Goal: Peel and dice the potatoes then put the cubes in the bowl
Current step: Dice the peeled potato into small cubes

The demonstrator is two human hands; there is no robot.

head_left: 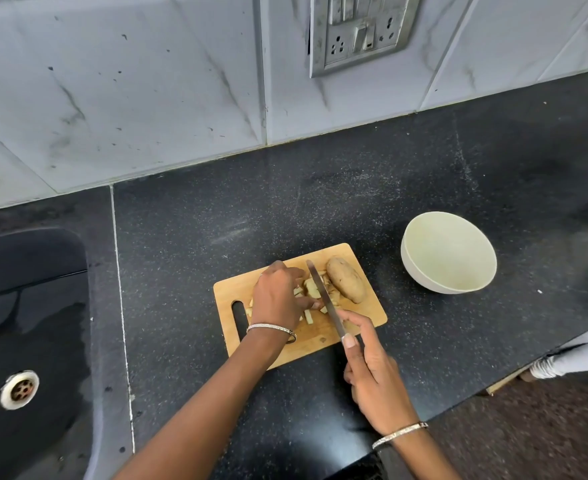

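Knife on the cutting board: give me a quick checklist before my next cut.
1. Right hand grips the knife: ok.
2. Left hand clear of the blade: cannot tell, its fingers sit close beside it.
3. Potato pieces steadied by the left hand: ok.
4. Whole potato out of the blade's way: not ok, it lies right beside the blade.
5. Cutting board flat on the counter: ok.
6. Bowl empty and nearby: ok.
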